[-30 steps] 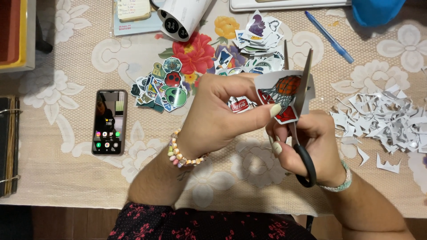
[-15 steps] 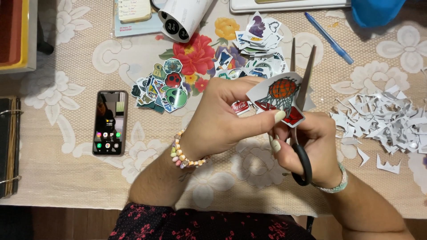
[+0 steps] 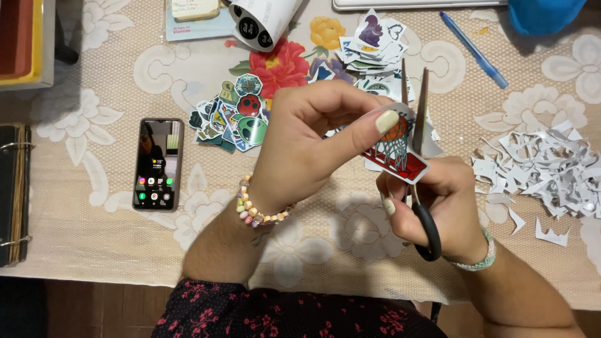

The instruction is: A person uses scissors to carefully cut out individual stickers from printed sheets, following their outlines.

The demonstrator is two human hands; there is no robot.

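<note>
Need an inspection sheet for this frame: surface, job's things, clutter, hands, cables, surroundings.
Surface: table under a cream lace floral cloth.
Job's things: sticker with a basketball-hoop picture, held up; scissors, black handles, blades open beside the sticker.
Clutter: cut stickers in a pile; second pile; paper scraps at right; phone, screen lit; blue pen; white roll.
Hands: left hand pinches the sticker; right hand works the scissors.
Cables: nothing seen.
Surroundings: binder at the left edge; blue thing at the top right, cropped.
</note>
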